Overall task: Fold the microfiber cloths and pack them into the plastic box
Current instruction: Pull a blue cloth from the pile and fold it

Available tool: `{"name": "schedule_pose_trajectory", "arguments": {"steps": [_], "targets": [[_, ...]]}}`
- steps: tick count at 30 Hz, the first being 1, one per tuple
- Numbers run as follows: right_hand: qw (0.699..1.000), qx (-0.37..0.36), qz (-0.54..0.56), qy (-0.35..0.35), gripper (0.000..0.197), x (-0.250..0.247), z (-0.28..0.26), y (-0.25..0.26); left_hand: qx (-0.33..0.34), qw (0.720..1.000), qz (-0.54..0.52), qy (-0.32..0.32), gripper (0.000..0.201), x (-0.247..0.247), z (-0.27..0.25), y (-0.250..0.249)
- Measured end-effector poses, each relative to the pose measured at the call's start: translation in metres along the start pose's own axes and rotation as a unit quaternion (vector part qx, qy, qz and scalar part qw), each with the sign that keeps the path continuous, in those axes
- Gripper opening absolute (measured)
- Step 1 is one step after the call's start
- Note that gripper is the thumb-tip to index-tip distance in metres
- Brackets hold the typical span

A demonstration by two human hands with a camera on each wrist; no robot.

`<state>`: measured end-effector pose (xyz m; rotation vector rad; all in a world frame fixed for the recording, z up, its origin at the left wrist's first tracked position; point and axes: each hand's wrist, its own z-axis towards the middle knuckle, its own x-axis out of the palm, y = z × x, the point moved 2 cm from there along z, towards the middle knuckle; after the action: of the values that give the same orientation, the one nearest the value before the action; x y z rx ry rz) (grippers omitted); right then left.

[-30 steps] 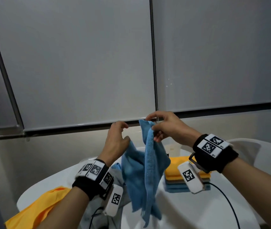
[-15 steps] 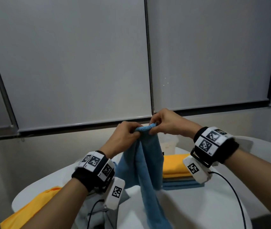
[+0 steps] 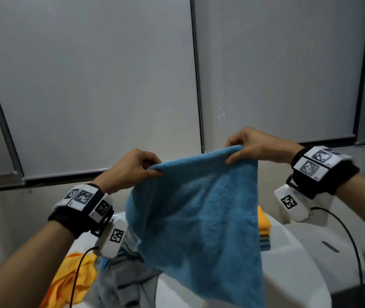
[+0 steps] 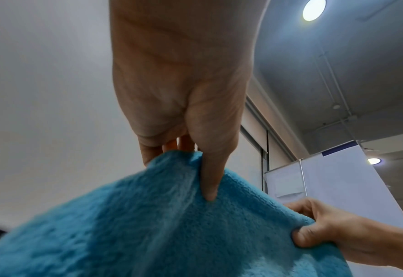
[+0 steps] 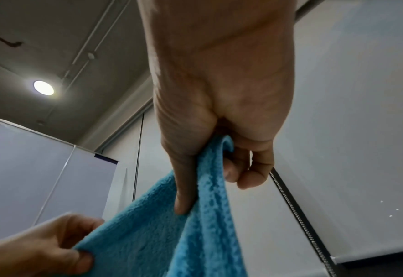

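A blue microfiber cloth (image 3: 199, 218) hangs spread out in the air above the white table (image 3: 288, 263). My left hand (image 3: 137, 167) pinches its top left corner between thumb and fingers. At the top right corner my right hand (image 3: 243, 145) pinches the edge. The left wrist view shows the thumb pressed into the blue cloth (image 4: 172, 224), and the right wrist view shows the cloth (image 5: 207, 215) gripped between thumb and curled fingers. A stack of folded cloths (image 3: 264, 227), orange on top with grey and blue below, peeks out behind the cloth's right edge. The plastic box is not visible.
Loose cloths lie at the table's near left: an orange one (image 3: 70, 276) and a grey one (image 3: 128, 276). Closed grey roller blinds (image 3: 110, 85) fill the background. Black cables (image 3: 350, 241) run from the wrist cameras.
My hands have moved apart, the right one far to the right, and the bunched cloth is now stretched wide between them. The view has shifted slightly.
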<state>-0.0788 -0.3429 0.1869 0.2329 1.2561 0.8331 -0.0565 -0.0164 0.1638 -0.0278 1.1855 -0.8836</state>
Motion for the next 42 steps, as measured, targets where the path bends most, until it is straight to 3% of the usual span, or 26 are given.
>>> {"name": "schedule_pose_trajectory", "arguments": {"steps": [6,12,15,18,20,23,26,29,32,34,39,42], "targets": [[0.999,0.039,-0.002,-0.03,0.02,-0.014,-0.008,-0.01,-0.036,0.999,0.016,-0.003,0.018,-0.015,-0.007,0.003],[0.992,0.06,0.072,-0.084,0.028,-0.038,-0.03,-0.031,-0.077,0.997,-0.014,-0.013,0.014,-0.037,-0.026,0.037],[0.986,0.067,0.129,-0.08,0.029,-0.048,-0.04,-0.034,-0.071,0.988,-0.133,-0.037,0.014,-0.042,-0.038,0.039],[0.975,0.072,0.193,-0.082,0.021,-0.056,-0.05,-0.025,-0.076,0.933,-0.345,-0.07,0.01,-0.048,-0.046,0.025],[0.961,0.052,0.252,-0.099,0.017,-0.063,-0.053,-0.016,-0.075,0.909,-0.398,-0.1,0.016,-0.054,-0.045,0.019],[0.943,0.024,0.306,-0.127,0.016,-0.068,-0.051,-0.013,-0.081,0.903,-0.394,-0.151,0.018,-0.053,-0.039,0.018],[0.952,0.063,0.272,-0.123,0.003,-0.048,-0.05,-0.03,-0.098,0.905,-0.384,-0.155,0.03,-0.03,-0.032,0.037],[0.957,0.105,0.244,-0.112,0.031,-0.015,-0.052,-0.069,-0.125,0.91,-0.373,-0.129,0.025,0.011,-0.035,0.067],[0.954,0.144,0.242,-0.102,0.026,0.007,-0.056,-0.097,-0.147,0.908,-0.371,-0.131,0.015,0.04,-0.04,0.079],[0.951,0.149,0.249,-0.111,0.012,0.006,-0.056,-0.103,-0.133,0.903,-0.383,-0.143,0.01,0.041,-0.039,0.076],[0.936,0.091,0.313,-0.132,0.014,-0.02,-0.065,-0.081,-0.07,0.889,-0.428,-0.145,0.01,0.013,-0.045,0.046],[0.939,0.085,0.32,-0.093,0.021,-0.021,-0.088,-0.07,-0.051,0.889,-0.443,-0.103,0.016,0.01,-0.063,0.037]]}}
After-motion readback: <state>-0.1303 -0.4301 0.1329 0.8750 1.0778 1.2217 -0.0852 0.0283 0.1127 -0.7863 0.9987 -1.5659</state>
